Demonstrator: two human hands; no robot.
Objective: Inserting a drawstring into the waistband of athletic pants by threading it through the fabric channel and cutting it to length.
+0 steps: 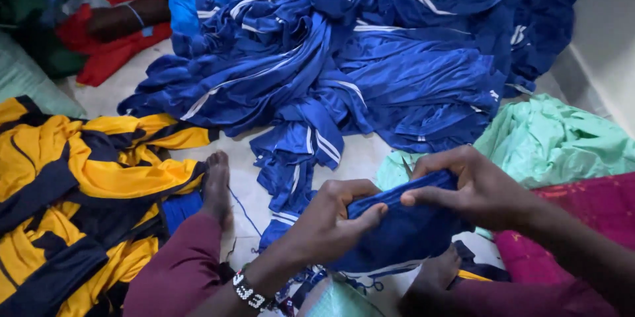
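Head view: left hand [331, 221] and right hand [473, 188] both pinched shut on a folded royal-blue knit garment piece [403, 231], near centre, above the lap. Risk: loose blue thread [243, 210] on the pale floor [367, 158] could snag toes of the bare foot [215, 184]; slippery cloth may slide from thumbs. No pkgs, labels or signs seen. Blue white-striped jersey heap [344, 59] far; yellow-navy jerseys [86, 184] left; mint cloth [555, 138] right.

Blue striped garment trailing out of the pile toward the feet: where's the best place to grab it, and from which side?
Probably its loose near end, where the blue striped garment lies flat on the pale floor, clear of the heaped blue pile. Come from the near side with the left hand, which is closest; higher up it runs under other folds.
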